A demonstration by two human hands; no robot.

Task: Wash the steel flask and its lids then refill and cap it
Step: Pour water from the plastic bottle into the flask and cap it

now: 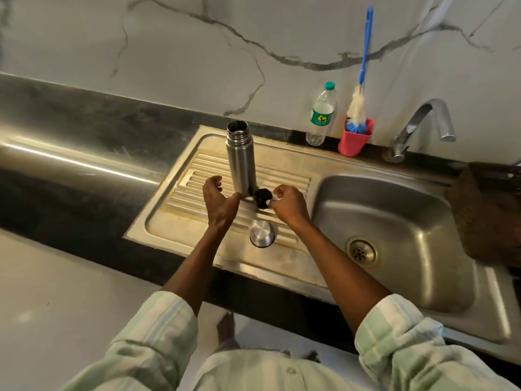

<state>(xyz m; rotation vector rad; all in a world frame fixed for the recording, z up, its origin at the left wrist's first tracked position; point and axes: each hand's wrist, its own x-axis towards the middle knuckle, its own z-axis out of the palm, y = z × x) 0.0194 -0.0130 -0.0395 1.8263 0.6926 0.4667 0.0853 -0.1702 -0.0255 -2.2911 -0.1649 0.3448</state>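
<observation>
The steel flask (pixel 241 156) stands upright and uncapped on the ribbed drainboard (pixel 180 221) of the sink unit. My left hand (pixel 220 201) is just left of the flask's base, fingers loosely curled and holding nothing. A black inner lid (pixel 263 197) lies at the flask's foot on the right. My right hand (pixel 289 204) has its thumb and fingertips on that lid's right edge, pinching it. The steel outer cap (pixel 261 233) sits on the drainboard nearer to me, between my forearms.
The sink basin (pixel 394 221) with its drain is to the right, and the tap (pixel 423 122) stands behind it, not running. A plastic water bottle (pixel 321 114) and a pink cup (pixel 355 138) holding a blue-handled bottle brush stand against the wall. A brown basket (pixel 487 210) overhangs the basin's right rim.
</observation>
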